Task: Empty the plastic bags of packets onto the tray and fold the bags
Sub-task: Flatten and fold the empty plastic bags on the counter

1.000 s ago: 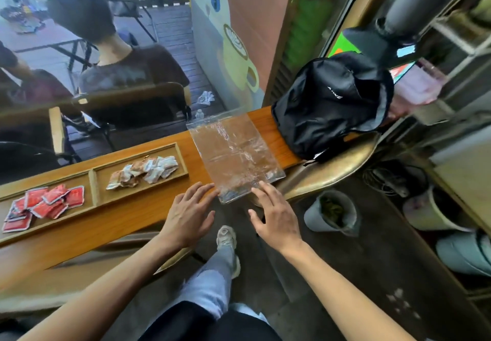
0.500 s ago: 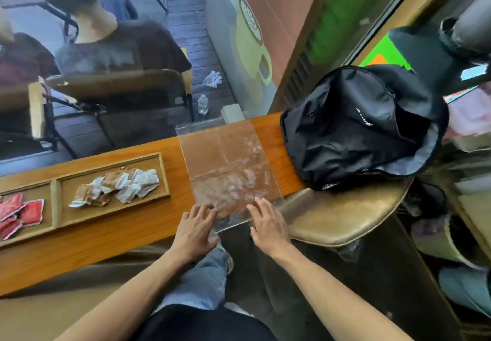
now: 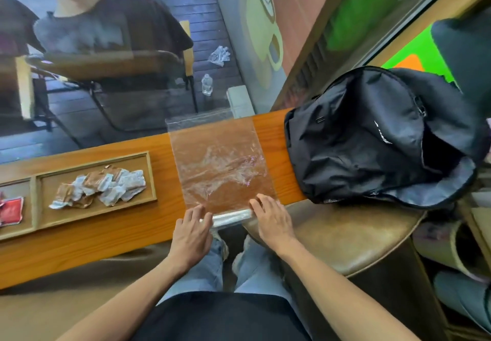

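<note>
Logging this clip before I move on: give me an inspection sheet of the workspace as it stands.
Surface: wooden counter, narrow, by a window.
Job's things: clear plastic bag flat, near edge rolled; wooden tray holds white-brown packets and red packets in separate compartments.
Clutter: black backpack on the counter's right end.
Grips: left hand and right hand press the roll.
Cables: nothing seen.
Surroundings: seated person outside.
</note>
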